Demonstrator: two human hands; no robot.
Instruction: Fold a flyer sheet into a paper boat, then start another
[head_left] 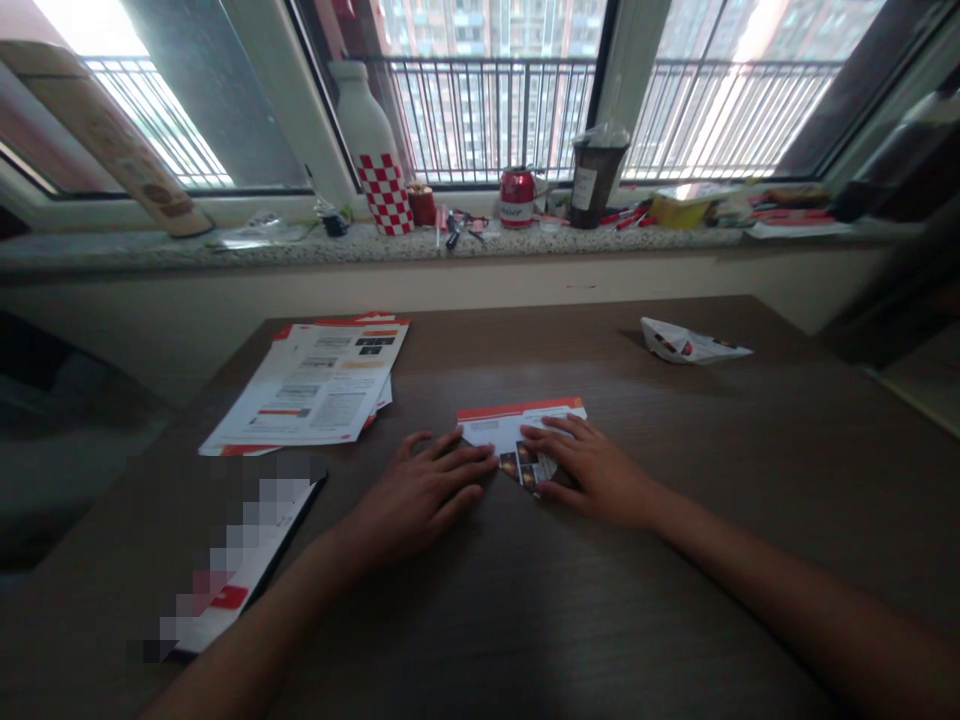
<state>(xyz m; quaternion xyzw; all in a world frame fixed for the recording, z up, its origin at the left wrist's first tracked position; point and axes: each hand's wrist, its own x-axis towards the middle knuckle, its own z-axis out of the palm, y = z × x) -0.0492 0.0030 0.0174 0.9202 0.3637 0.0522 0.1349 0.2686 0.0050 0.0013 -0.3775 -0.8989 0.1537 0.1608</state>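
Observation:
A folded sheet of printed paper [491, 432] lies flat on the brown table, with a red strip along its far edge and small dark photos on its near part. Its near side narrows towards a point. My left hand [435, 482] rests at the paper's left side, palm down, fingers outstretched and tips touching its edge. On the right part of the sheet lies my right hand [589, 468], fingers spread and covering some of the print. Neither hand grips anything.
A folded paper boat [694, 345] sits at the table's back right. Several printed sheets [315, 390] are stacked at the back left, above a partly blurred flat item [247, 570]. On the windowsill stand a checkered bottle [382, 160], a red can [517, 197] and a dark cup [595, 180].

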